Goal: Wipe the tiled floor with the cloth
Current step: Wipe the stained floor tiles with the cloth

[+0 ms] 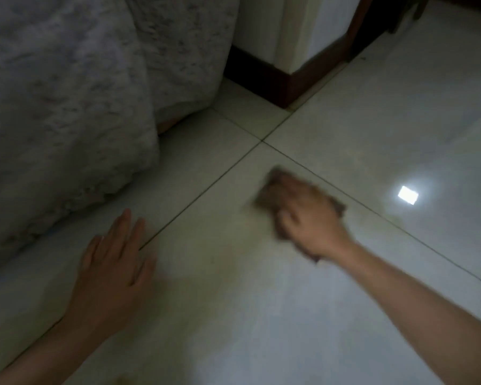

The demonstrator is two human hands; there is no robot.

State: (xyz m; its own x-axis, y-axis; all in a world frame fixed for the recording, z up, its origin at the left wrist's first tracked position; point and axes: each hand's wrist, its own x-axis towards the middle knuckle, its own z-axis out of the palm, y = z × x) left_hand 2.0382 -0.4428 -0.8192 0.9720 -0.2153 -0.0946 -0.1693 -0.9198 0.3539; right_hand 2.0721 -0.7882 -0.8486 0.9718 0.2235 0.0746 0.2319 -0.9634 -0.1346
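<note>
**Floor wipe: right grip on cloth, left grip flat**

Glossy pale tiled floor (261, 315) fills most of the view. Thin dark grout lines cross at one point (262, 141), up from centre.

Mottled grey fabric cover (61, 107), large and draped, takes the upper left. Its lower edge hangs to the floor.

White wall corner with a dark brown skirting board (297, 84) sits at top centre, just beyond the grout crossing.

My left grip (114, 268): palm down on the floor at lower left. Fingers are straight and slightly spread, pointing toward the grey cover, and hold nothing. The fingertips lie near a grout line.

My right grip (308, 218): reaching in from the lower right, forearm bare. It sits on top of a crumpled brown cloth (272, 184), fingers bent over it and holding it down on the tile. This area is smeared by blur, so finger detail is poor.

The cloth lies on the tile below and right of the grout crossing. It shows past my fingers on the far side and a little under the wrist.

Small bright rectangular light reflection (408, 195) on the tile, right of the cloth and apart from it.
</note>
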